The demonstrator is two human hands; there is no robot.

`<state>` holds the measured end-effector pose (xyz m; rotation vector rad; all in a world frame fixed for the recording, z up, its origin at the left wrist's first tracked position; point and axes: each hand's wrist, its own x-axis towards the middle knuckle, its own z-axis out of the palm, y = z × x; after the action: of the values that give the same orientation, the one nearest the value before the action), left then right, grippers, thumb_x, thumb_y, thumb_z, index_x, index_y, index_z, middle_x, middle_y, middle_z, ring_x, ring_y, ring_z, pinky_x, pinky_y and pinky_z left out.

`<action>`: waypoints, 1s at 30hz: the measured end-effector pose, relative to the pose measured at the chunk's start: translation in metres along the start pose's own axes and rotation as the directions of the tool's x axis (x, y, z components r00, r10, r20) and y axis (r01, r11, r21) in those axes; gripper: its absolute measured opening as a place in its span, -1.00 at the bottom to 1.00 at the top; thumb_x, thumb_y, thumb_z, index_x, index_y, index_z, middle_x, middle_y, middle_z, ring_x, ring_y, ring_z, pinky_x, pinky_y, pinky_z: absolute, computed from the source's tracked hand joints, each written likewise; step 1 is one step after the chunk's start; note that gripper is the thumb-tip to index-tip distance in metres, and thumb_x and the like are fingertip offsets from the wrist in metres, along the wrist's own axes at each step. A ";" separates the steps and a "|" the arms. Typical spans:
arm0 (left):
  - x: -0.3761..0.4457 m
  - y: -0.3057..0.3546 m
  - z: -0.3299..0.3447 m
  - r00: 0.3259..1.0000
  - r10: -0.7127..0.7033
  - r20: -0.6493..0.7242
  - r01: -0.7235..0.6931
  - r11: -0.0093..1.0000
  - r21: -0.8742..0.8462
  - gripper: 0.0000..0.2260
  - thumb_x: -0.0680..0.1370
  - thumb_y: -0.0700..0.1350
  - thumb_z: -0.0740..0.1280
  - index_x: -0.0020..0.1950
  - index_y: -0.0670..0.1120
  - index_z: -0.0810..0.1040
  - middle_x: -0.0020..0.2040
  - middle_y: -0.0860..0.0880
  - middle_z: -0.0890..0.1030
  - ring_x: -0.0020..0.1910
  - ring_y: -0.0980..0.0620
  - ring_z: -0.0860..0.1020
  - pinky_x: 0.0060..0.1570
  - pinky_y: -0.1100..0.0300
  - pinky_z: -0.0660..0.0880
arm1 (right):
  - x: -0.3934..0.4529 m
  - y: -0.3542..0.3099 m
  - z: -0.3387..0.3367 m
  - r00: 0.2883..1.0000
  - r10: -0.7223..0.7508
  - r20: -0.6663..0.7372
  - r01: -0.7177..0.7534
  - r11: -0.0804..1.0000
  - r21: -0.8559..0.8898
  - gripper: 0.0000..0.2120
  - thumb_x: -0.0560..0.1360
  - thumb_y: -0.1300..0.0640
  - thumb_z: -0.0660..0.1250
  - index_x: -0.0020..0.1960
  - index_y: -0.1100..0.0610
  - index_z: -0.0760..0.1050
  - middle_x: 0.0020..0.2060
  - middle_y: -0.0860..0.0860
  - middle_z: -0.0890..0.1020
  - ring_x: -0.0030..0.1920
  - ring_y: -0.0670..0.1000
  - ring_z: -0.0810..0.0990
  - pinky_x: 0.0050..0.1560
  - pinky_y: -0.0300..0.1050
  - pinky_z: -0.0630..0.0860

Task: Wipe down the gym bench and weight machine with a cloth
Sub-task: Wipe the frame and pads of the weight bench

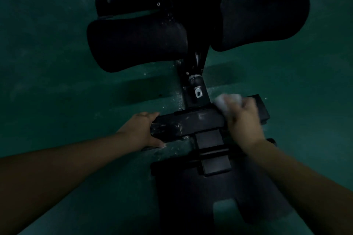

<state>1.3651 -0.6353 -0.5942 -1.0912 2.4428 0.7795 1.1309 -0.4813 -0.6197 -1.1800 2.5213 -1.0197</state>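
At lower centre, the right hand [243, 120] pinches a crumpled white cloth [225, 101] against the black metal crossbar [191, 122]; the left hand [141, 129] grips its end, fingers curled round.

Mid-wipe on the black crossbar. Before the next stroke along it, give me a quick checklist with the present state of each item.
1. Cloth in hand: ok. The right hand grips the white cloth.
2. Cloth on the surface: ok. It lies against the black crossbar, on its right part.
3. Bar steadied: ok. The left hand holds the bar's left end.
4. Path clear leftward: ok. Nothing lies on the bar between the hands.
5. Dirt left: not ok. Pale scuffs show on the bar's left half.
6. Pads wiped: cannot tell, too dark.
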 end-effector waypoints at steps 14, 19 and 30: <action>0.002 0.000 -0.001 1.000 -0.010 0.029 0.009 0.999 0.042 -0.01 0.27 0.20 0.55 0.55 -0.04 0.13 0.47 -0.08 0.33 0.40 -0.04 0.34 0.32 0.18 0.34 | 0.013 0.014 -0.016 0.995 -0.059 0.077 0.061 0.997 -0.035 -0.78 0.50 0.14 0.36 0.14 0.02 0.56 0.01 0.07 0.54 0.01 0.02 0.51 0.07 -0.11 0.39; 0.003 0.000 -0.002 0.999 -0.012 0.039 0.010 0.999 0.044 -0.01 0.28 0.20 0.54 0.56 -0.04 0.11 0.49 -0.08 0.29 0.42 -0.04 0.31 0.32 0.19 0.31 | -0.006 -0.007 0.021 0.819 -0.435 0.374 0.444 0.894 0.066 -0.68 0.53 0.02 0.21 0.25 -0.04 0.55 0.01 -0.01 0.44 -0.05 -0.10 0.41 -0.02 -0.23 0.33; 0.003 0.002 -0.002 0.998 -0.024 0.052 0.022 0.999 0.048 0.00 0.29 0.18 0.55 0.56 -0.06 0.10 0.50 -0.10 0.28 0.44 -0.06 0.29 0.36 0.18 0.29 | 0.008 -0.003 0.010 0.829 -0.481 0.286 0.533 0.834 -0.140 -0.87 0.48 0.06 0.38 0.02 0.02 0.57 -0.11 -0.04 0.47 -0.11 -0.10 0.47 -0.10 -0.22 0.44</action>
<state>1.3619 -0.6370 -0.5937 -1.0655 2.3884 0.7298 1.1317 -0.4938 -0.6239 -1.9880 2.2067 -0.6395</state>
